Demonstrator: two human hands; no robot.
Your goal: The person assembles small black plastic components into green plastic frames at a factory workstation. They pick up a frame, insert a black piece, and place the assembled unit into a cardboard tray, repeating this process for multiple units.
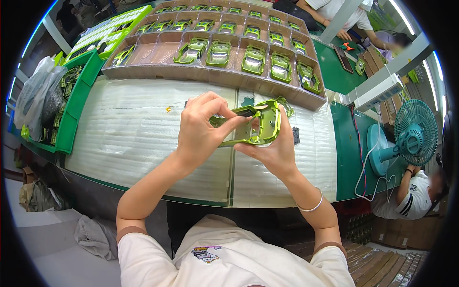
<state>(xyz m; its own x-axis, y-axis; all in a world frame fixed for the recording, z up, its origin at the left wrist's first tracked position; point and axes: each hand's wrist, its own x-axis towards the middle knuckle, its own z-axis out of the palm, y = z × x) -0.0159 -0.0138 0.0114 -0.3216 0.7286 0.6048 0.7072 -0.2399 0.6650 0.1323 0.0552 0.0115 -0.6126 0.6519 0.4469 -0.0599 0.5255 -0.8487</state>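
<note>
We see two bare hands over a worktable. The left hand (203, 125) has thumb and forefinger pinched together on a small black piece (245, 114) at the near-left side of a green toy car shell (271, 119). The right hand (278, 149) is clamped around the shell's right end, holding it above a white foam mat (129, 129). Just right of that hand, we find a dark scrap (296, 136) on the mat. Beyond the hands stands a divided cardboard tray (191, 78) with rows of similar shells. To our left is a green bin (82, 112) with a plastic bag (38, 93); to our right, a teal fan (415, 136). Two other people sit at the right, one far, one near.
</note>
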